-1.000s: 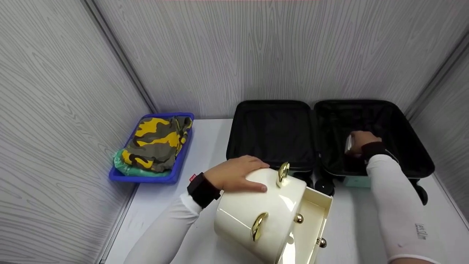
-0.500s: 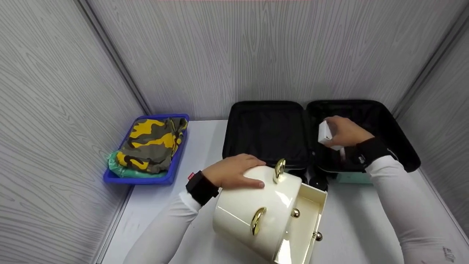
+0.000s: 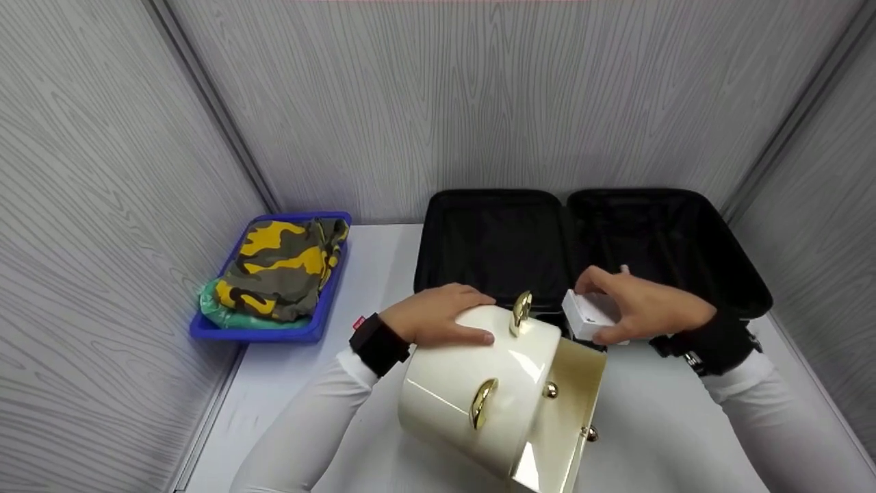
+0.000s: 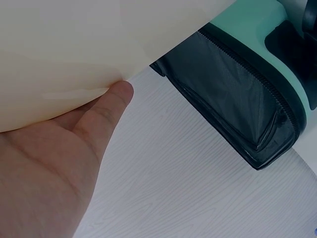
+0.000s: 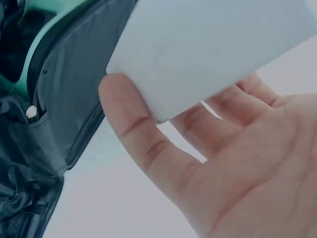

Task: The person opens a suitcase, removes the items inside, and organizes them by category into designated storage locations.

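Observation:
My left hand (image 3: 445,318) rests on a glossy cream drawer box (image 3: 465,383) with curved gold handles, its thumb spread over the surface. The left wrist view shows that hand (image 4: 59,163) along the box's pale edge. An open drawer (image 3: 575,373) with round gold knobs sticks out on the right side. Just beyond it, my right hand (image 3: 647,308) holds a small white box (image 3: 588,318) between thumb and fingers. In the right wrist view the white box (image 5: 208,54) hides part of the scene behind. Close behind both hands lies an open black-lined suitcase (image 3: 499,246).
At the left stands a blue tray (image 3: 316,332) bearing folded yellow-and-grey camouflage cloth (image 3: 280,263) above something in green plastic (image 3: 236,318). The suitcase's mint-green shell (image 4: 252,25) shows in the left wrist view. Grey wood-patterned walls enclose the white table (image 3: 657,438).
My right hand has lifted the white box out of the suitcase's right half and brought it left and nearer, beside the drawer. The left hand stays on the cream box.

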Available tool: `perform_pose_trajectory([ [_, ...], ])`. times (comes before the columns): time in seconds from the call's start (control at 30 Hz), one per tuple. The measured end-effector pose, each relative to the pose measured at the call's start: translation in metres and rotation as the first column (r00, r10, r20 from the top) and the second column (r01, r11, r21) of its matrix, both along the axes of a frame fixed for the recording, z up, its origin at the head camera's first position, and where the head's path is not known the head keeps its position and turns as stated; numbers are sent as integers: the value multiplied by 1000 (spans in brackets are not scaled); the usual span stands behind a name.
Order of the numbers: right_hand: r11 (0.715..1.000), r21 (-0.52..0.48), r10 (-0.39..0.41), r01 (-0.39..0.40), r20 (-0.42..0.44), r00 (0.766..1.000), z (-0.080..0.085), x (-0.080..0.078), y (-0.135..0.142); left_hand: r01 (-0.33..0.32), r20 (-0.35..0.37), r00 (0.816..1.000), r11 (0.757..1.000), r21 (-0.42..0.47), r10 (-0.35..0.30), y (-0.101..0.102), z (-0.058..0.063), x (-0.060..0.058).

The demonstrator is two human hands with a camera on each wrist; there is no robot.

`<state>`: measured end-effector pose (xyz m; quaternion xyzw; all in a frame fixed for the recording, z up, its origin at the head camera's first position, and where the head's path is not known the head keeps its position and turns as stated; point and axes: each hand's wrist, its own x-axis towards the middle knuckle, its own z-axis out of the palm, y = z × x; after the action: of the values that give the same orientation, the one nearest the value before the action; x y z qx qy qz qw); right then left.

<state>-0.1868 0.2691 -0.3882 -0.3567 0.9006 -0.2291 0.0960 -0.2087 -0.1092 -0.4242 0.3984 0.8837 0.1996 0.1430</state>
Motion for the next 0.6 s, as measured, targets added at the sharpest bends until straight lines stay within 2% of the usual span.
perform_pose_trajectory([
  [0.13,995,32,93,-92,-16,996,-2,18,-5,4,-1,1000,1000,6,-4,0,-2,-1],
  [0.3,979,89,189,-181,-84,978,-5,37,-13,8,6,1000,1000,10,-8,1,-3,-1],
  [0.47,973,128,208,-192,-130,969,-14,53,-25,12,0,1000,1000,27,-12,0,-3,-2],
  [0.6,975,117,204,-188,-143,969,-27,64,-40,6,8,1000,999,36,-7,-1,-3,-1],
])
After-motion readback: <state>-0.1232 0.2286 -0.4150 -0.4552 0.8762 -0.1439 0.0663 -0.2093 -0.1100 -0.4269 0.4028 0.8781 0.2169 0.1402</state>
